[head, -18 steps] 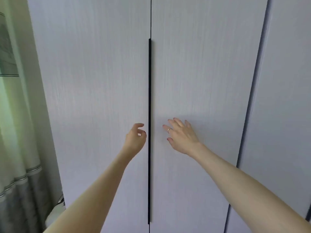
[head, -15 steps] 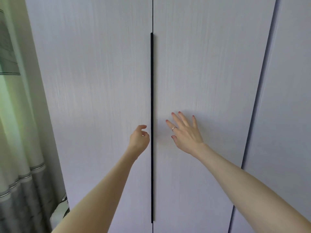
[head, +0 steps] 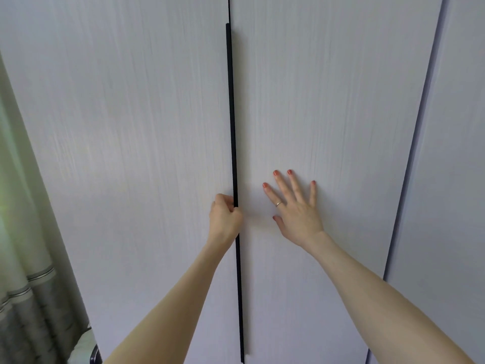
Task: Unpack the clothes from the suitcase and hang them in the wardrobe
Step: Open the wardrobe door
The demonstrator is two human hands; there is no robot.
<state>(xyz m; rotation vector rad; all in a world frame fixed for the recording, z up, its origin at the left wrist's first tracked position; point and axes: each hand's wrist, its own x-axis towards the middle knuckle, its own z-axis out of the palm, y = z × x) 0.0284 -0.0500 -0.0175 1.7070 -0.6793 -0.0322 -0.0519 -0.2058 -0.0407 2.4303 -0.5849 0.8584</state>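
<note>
A pale grey wardrobe fills the view, its doors closed. The left door [head: 131, 153] and the right door [head: 328, 114] meet at a long black vertical handle strip [head: 231, 114]. My left hand [head: 224, 219] has its fingers curled round the edge of that strip at about waist height. My right hand [head: 296, 208] lies flat with fingers spread on the right door, just right of the strip. No suitcase or clothes are in view.
A third wardrobe panel [head: 451, 179] stands to the right past a dark gap. A pale curtain with grey bands [head: 23, 271] hangs at the left, beside the wardrobe's side.
Both hands moved forward to the wardrobe. My left hand closed its fingers on the handle strip, and my right hand spread flat against the right door.
</note>
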